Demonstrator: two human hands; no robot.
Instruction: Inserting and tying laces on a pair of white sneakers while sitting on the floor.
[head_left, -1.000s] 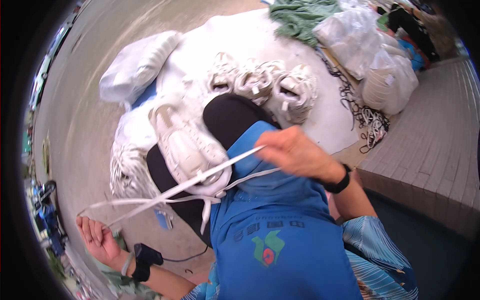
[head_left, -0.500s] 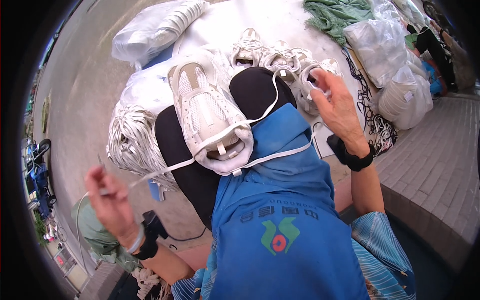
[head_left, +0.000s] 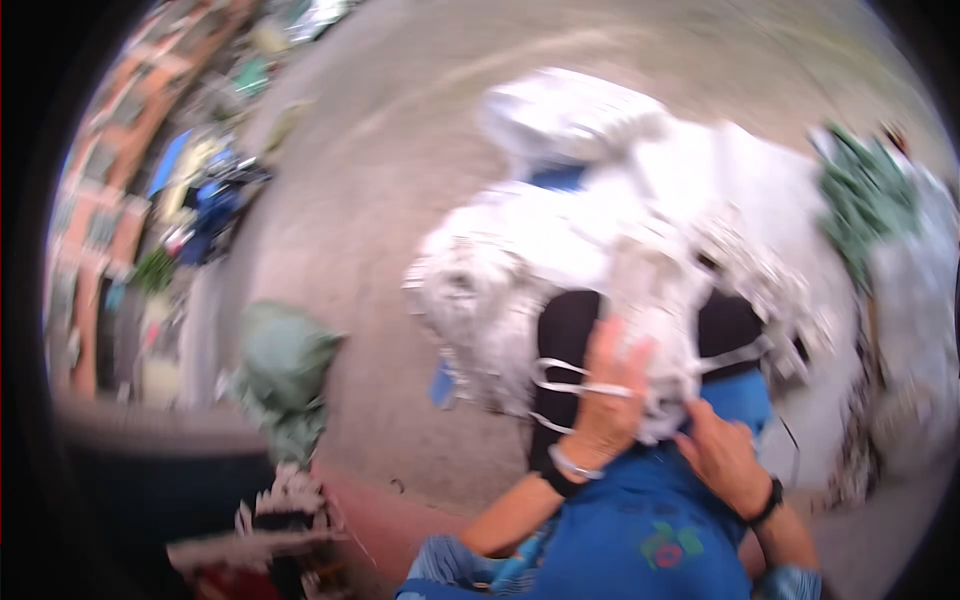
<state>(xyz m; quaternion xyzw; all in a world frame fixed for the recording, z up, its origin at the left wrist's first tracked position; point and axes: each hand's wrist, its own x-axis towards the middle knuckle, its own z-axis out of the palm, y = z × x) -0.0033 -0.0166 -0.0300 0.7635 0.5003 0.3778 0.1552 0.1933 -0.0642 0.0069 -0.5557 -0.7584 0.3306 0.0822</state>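
Left hand [head_left: 612, 390]: fingers straight, by shoe [head_left: 668, 330], lace [head_left: 560, 386] across it
Right hand [head_left: 722, 455]: near shoe, can't tell if gripping

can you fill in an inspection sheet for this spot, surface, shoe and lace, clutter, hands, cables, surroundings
Surface: white sheet spread on grey ground
Job's things: pale shoe between the hands, blurred; white lace showing on both sides of it
Clutter: pale shoes grouped at right; bundle of white laces at left; plastic bag of white items; green cloth at far right
Left hand: against the shoe's left side, lace across it; grip unclear
Right hand: by the shoe's near end; grip unclear
Cables: nothing seen, though blur could hide one
Surroundings: green bundle on the ground at left; building beyond
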